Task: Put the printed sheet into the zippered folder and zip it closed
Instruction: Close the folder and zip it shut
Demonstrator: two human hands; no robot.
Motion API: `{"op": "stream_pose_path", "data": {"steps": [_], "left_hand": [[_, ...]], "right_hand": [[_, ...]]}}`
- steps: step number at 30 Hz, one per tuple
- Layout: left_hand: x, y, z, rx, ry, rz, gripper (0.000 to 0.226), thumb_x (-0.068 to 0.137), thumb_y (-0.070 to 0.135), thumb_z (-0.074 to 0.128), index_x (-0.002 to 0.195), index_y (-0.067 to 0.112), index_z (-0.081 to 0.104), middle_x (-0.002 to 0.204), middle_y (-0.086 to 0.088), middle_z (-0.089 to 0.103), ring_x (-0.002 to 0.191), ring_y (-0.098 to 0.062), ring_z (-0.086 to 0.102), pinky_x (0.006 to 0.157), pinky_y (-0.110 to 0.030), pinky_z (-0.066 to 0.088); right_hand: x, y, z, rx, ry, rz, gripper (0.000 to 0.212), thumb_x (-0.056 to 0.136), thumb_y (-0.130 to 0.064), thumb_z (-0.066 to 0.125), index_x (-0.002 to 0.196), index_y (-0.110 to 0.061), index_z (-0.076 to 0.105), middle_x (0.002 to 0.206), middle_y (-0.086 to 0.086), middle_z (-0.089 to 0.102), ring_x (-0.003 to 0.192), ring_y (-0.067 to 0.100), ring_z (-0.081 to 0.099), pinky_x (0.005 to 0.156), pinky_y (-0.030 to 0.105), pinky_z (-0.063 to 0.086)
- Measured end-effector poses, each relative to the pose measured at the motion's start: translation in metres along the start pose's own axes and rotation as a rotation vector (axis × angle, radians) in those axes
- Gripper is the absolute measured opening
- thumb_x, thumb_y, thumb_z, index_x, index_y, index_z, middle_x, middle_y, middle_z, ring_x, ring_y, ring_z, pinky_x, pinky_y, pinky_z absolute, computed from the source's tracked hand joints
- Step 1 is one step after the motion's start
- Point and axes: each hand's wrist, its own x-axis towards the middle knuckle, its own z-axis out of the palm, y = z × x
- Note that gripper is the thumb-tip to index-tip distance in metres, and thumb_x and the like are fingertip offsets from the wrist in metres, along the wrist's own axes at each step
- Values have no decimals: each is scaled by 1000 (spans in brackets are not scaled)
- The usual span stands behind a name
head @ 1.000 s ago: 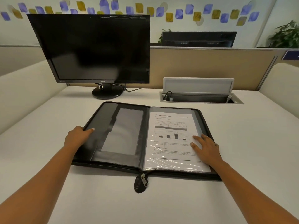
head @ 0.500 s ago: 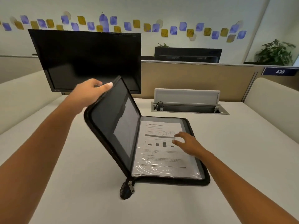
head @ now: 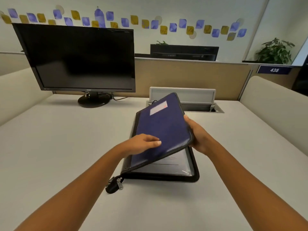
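Folder (head: pixel 163 130): cover tilted, half shut. Left hand (head: pixel 141 144) rests flat-fingered on top; right hand (head: pixel 196 135) grips its free edge. Sheet (head: pixel 175 165) lies inside, under the right hand. Zipper pull (head: pixel 119 184) lies beside the left forearm.

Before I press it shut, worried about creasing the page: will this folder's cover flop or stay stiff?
Probably stiff: the cover looks flat though the right hand grips only its edge. Pressed by the left hand, it should close evenly; the sheet lies flat in plastic.
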Motion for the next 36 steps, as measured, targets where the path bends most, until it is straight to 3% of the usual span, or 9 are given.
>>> {"op": "stream_pose_path", "data": {"steps": [4, 8, 13, 17, 21, 24, 28, 32, 36], "left_hand": [[-4, -23, 11, 81, -5, -51, 45, 91, 43, 49, 129, 20, 51, 138, -1, 49, 121, -16, 46, 93, -24, 33], [-19, -55, 14, 144, 137, -114, 46, 86, 39, 59, 126, 19, 53, 132, -4, 53, 113, -17, 50, 89, -22, 36], [-47, -98, 14, 74, 191, -232, 68, 71, 38, 75, 131, 26, 45, 136, 1, 46, 111, -9, 43, 88, -22, 36], [-60, -113, 17, 91, 192, -264, 76, 64, 30, 82, 130, 23, 45, 116, 3, 58, 100, -9, 51, 83, -19, 39], [-65, -118, 18, 74, 246, -239, 51, 66, 21, 82, 112, 17, 61, 88, 7, 64, 83, -7, 59, 70, -10, 40], [-68, -120, 21, 73, 274, -240, 33, 68, 21, 80, 98, 17, 67, 83, 5, 65, 78, -8, 60, 64, -7, 41], [-73, -122, 23, 65, 271, -223, 18, 64, 20, 82, 71, 23, 66, 71, 2, 66, 67, -11, 59, 57, -12, 44], [-76, -121, 19, 101, 252, -172, 25, 64, 14, 81, 63, 30, 62, 67, 4, 64, 64, -10, 57, 56, -12, 44], [-75, -121, 14, 169, 228, -103, 24, 68, 7, 76, 73, 27, 64, 73, 3, 65, 69, -9, 55, 59, -11, 41]], "right_hand": [[-2, 32, -26, -92, 95, 86, 37, 87, -29, 58, 118, -8, 55, 109, 9, 67, 92, 24, 65, 71, 29, 54], [-3, 61, -43, -201, 209, 119, 39, 85, -17, 63, 119, -3, 54, 118, 15, 62, 101, 30, 62, 89, 41, 52], [-7, 87, -42, -370, 333, 142, 47, 82, -23, 67, 122, -4, 52, 122, 15, 59, 108, 33, 57, 96, 44, 49], [-9, 100, -40, -535, 414, 95, 52, 80, -32, 68, 121, -4, 54, 122, 14, 59, 107, 32, 58, 90, 39, 49], [-8, 112, -40, -743, 468, 37, 55, 80, -39, 66, 121, -5, 55, 123, 17, 55, 109, 33, 55, 90, 38, 46], [-10, 117, -35, -820, 529, -4, 54, 81, -40, 64, 121, -7, 53, 122, 17, 51, 109, 32, 52, 87, 38, 46], [-18, 120, -20, -997, 683, -172, 34, 84, -29, 62, 111, -8, 58, 116, 16, 55, 106, 31, 50, 85, 43, 44], [-29, 120, 16, -1066, 605, -434, 11, 82, -15, 64, 92, -10, 64, 94, 11, 63, 88, 28, 53, 71, 34, 37], [-44, 118, 69, -950, 300, -578, 4, 82, -14, 64, 80, -10, 64, 74, 6, 63, 69, 14, 49, 65, 18, 36]]}}
